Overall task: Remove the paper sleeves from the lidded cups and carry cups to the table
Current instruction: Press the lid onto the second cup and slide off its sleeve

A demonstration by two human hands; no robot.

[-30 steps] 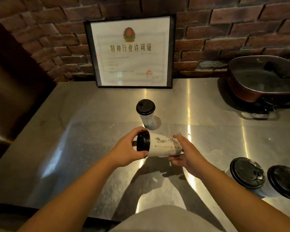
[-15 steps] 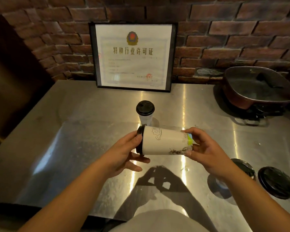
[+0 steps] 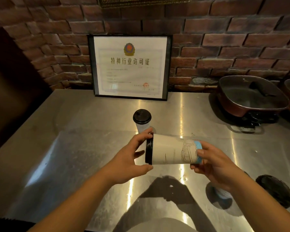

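Observation:
I hold a lidded cup (image 3: 167, 150) sideways above the steel counter (image 3: 74, 156), black lid pointing left. A white paper sleeve with line drawings and a blue band covers its body. My left hand (image 3: 134, 154) grips the lid end, thumb below and fingers over the top. My right hand (image 3: 214, 163) grips the bottom end at the blue band. A second lidded cup (image 3: 141, 119) stands upright behind the held one. At the right, one more cup (image 3: 222, 193) is mostly hidden by my right wrist, and a black-lidded cup (image 3: 273, 188) stands beside it.
A framed certificate (image 3: 130, 66) leans on the brick wall at the counter's back. A dark red electric pan (image 3: 251, 96) with a glass lid sits at the back right, a second one cut off at the right edge. A dark panel borders the left.
The held cup has come closer to the camera and turned. My right hand has slid to the blue band at the cup's bottom end. The view has tilted upward.

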